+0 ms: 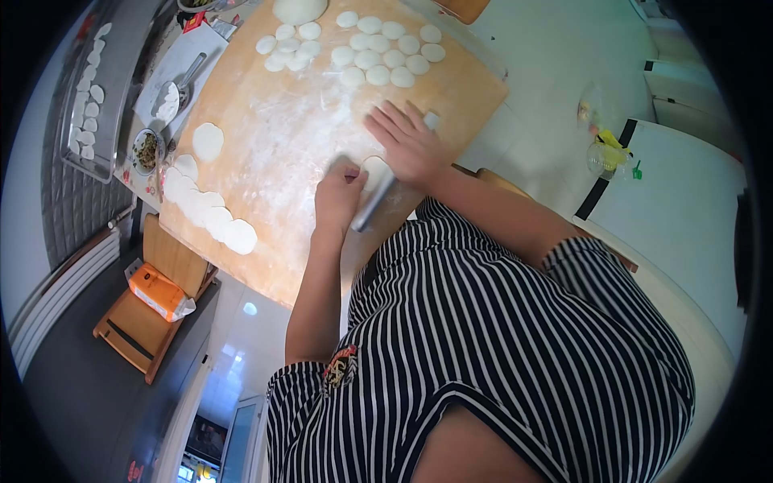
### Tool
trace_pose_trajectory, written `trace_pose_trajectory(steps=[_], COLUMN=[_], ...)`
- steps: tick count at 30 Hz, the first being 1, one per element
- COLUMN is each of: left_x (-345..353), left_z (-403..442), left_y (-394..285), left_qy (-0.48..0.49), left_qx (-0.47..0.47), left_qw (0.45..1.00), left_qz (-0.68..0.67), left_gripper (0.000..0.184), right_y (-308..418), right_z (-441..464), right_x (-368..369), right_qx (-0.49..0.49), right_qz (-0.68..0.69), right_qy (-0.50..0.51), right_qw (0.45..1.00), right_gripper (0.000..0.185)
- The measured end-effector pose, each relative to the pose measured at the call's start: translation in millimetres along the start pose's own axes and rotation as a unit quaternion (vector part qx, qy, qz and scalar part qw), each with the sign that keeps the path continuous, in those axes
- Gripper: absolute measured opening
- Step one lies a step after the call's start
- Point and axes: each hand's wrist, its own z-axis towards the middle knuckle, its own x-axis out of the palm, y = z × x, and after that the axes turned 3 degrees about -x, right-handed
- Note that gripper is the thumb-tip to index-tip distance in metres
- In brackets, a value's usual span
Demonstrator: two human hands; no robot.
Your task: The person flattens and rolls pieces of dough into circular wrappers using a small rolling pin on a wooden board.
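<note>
My left hand (340,195) has its fingers closed at the edge of a small round dough wrapper (373,171) on the floured wooden board (282,173). Across that wrapper lies a metal rolling pin (375,201), slanting from upper right to lower left. My right hand (412,151) rests palm down on the pin, fingers stretched out and hiding its middle. Several flattened dough pieces (377,48) are grouped at the far side of the board. Rolled wrappers (216,221) overlap in a row along the left edge, with a single wrapper (208,142) above them.
A larger dough lump (299,8) sits at the board's far edge. To the left are a bowl of filling (146,151), a bowl with a spoon (169,101), and a metal tray (113,133) holding dumplings. An orange package (159,290) lies on a wooden chair (173,251).
</note>
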Motion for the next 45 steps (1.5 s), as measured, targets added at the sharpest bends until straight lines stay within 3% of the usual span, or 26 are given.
trace_pose_trajectory(steps=[3, 5, 8, 10, 12, 16, 18, 19, 21, 23, 26, 30, 33, 35, 37, 40, 42, 45], left_x=[-3.6, 3.6, 1.4, -2.0, -5.7, -10.0, -9.8, -7.1, -3.4, -3.8, -8.2, -9.4, -13.7, -5.1, -6.9, -10.3, -14.9, -17.3], left_z=[4.9, 19.7, 12.2, 1.8, -11.0, -9.6, -4.3, 0.7, 7.6, 3.8, -18.1, -17.4, -12.7, 4.0, 0.1, -15.2, -25.7, -30.6], left_y=[-3.8, 5.0, 10.6, 12.3, 9.4, 9.9, -3.3, -0.3, 9.4, 17.9, 19.2, 32.1, 13.6, 27.4, 29.2, 34.4, 33.8, 22.4], left_qy=[-0.021, -0.086, -0.100, -0.115, -0.053, 0.050, -0.031, -0.032, -0.105, -0.117, -0.085, 0.027, -0.048, -0.105, -0.107, -0.115, -0.014, -0.011], left_qx=[0.007, 0.102, 0.130, 0.137, -0.044, -0.075, -0.008, -0.009, 0.107, 0.125, -0.040, -0.099, -0.024, 0.123, 0.132, 0.063, -0.104, -0.094], left_qw=[0.999, 0.983, 0.978, 0.976, 0.998, 0.994, 0.996, 0.996, 0.979, 0.976, 0.995, 0.990, 0.998, 0.974, 0.974, 0.988, 0.986, 0.993], left_qz=[0.032, 0.127, 0.127, 0.124, -0.006, -0.061, 0.085, 0.085, 0.135, 0.134, -0.028, -0.098, 0.029, 0.160, 0.149, 0.083, -0.132, -0.076], left_gripper=[0.029, 0.027, 0.027, 0.027, 0.028, 0.031, 0.030, 0.030, 0.029, 0.028, 0.026, 0.029, 0.028, 0.027, 0.025, 0.025, 0.021, 0.022], right_y=[13.0, 15.4, 11.8, 3.8, 1.6, 10.4, 22.4, 23.9, 23.9, 19.5, 5.3, 11.0, 26.1, 28.7, 28.4, 17.9, 15.1, 23.5], right_z=[50.1, 58.1, 35.4, -16.3, -36.3, 9.4, 43.5, 56.6, 54.6, 29.6, -35.3, -4.5, 43.4, 59.9, 38.7, -19.9, -33.3, 4.2], right_x=[12.8, 16.8, 11.1, 11.8, 4.8, 4.5, 10.1, 16.1, 26.2, 14.0, 17.7, 5.5, 15.7, 29.4, 15.2, 11.0, 2.0, 4.2], right_qx=[-0.014, -0.023, -0.005, 0.012, 0.006, -0.010, 0.008, 0.023, 0.037, 0.008, -0.007, 0.001, -0.021, 0.040, 0.034, 0.010, 0.003, 0.002], right_qz=[-0.006, -0.022, 0.013, 0.032, 0.035, 0.004, -0.002, -0.015, -0.003, 0.034, 0.046, 0.059, 0.021, 0.008, 0.018, -0.001, 0.014, 0.004], right_qy=[-0.019, -0.043, -0.032, 0.031, 0.016, 0.011, -0.004, -0.021, -0.033, -0.015, -0.020, 0.034, 0.028, -0.002, -0.003, 0.023, 0.000, 0.015], right_qw=[1.000, 0.999, 0.999, 0.999, 0.999, 1.000, 1.000, 0.999, 0.999, 0.999, 0.999, 0.998, 0.999, 0.999, 0.999, 1.000, 1.000, 1.000], right_gripper=[0.055, 0.055, 0.055, 0.062, 0.062, 0.052, 0.053, 0.054, 0.055, 0.055, 0.054, 0.056, 0.054, 0.053, 0.053, 0.053, 0.054, 0.055])
